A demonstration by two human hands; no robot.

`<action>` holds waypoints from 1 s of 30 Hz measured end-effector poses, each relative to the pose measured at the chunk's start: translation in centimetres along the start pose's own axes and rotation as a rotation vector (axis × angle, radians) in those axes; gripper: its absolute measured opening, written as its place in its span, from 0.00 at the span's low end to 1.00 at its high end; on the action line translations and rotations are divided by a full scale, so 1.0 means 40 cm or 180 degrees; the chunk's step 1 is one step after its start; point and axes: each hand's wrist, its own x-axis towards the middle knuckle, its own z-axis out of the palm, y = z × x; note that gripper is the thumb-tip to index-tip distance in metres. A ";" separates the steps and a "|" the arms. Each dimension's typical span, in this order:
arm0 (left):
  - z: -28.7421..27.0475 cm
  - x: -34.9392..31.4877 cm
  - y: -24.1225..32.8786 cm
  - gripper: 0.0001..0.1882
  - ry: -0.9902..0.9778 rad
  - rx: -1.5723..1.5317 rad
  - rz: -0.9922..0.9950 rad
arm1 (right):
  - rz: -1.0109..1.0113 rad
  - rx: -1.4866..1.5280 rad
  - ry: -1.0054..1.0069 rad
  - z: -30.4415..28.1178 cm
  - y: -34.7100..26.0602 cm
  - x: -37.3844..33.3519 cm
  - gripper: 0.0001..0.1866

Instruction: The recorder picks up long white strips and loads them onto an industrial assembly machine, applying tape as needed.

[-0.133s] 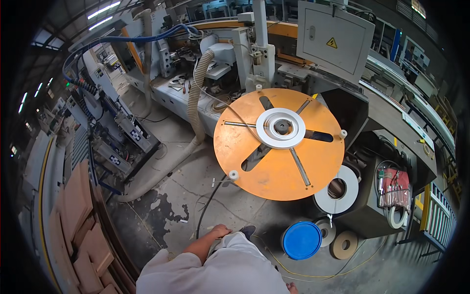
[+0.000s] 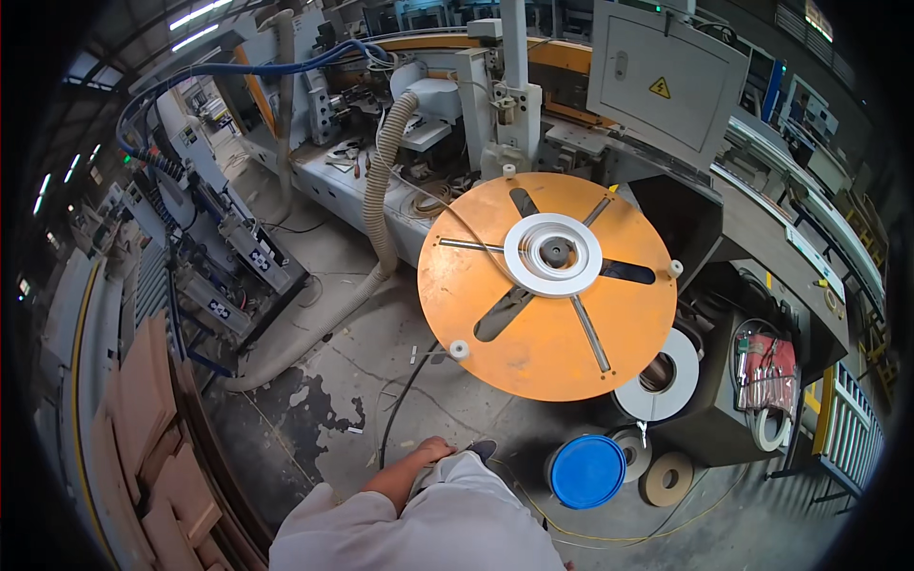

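Note:
My left hand [image 2: 438,448] hangs low in front of my body, beside a dark shoe [image 2: 482,449]. Its back faces up, and its fingers are too small and hidden to read. Of my right hand only a sliver shows at the lower edge. Ahead of me lies a large round orange disc [image 2: 476,343] with slots and white rollers at its rim. A coil of white edging strip [image 2: 590,257] sits around the dark hub [image 2: 554,251] in its middle. One strip runs from the coil toward the machine. Neither hand touches the disc.
Behind the disc stands a long machine with a ribbed hose [image 2: 386,162] and a grey electrical cabinet [image 2: 666,81]. A blue-lidded drum [image 2: 587,471], a brown roll [image 2: 666,479] and a white roll [image 2: 681,381] are at right. Brown boards [image 2: 143,400] are stacked at left. Cables cross the floor.
The disc and cabinet sit slightly farther right and look a little larger in the view. My right hand has slipped almost out of sight at the lower edge.

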 end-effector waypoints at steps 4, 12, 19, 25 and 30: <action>-0.095 0.073 0.044 0.31 -0.0028 -0.0063 0.0383 | 0.0397 0.0151 -0.0227 0.003 -0.094 0.093 0.21; -0.162 0.141 0.012 0.31 -0.0166 -0.0075 0.0264 | 0.0071 0.0791 -0.0488 -0.080 -0.282 0.213 0.14; -0.259 0.235 -0.033 0.28 0.0024 0.0231 0.0159 | 0.0194 0.1653 -0.0330 -0.054 -0.461 0.210 0.12; -0.302 0.328 -0.051 0.24 -0.0395 -0.0647 0.0220 | 0.2791 0.3508 0.0470 -0.019 -0.631 -0.092 0.13; -0.251 0.265 0.049 0.17 -0.0728 -0.0816 0.0106 | 0.3633 0.3820 0.1071 0.034 -0.603 -0.177 0.14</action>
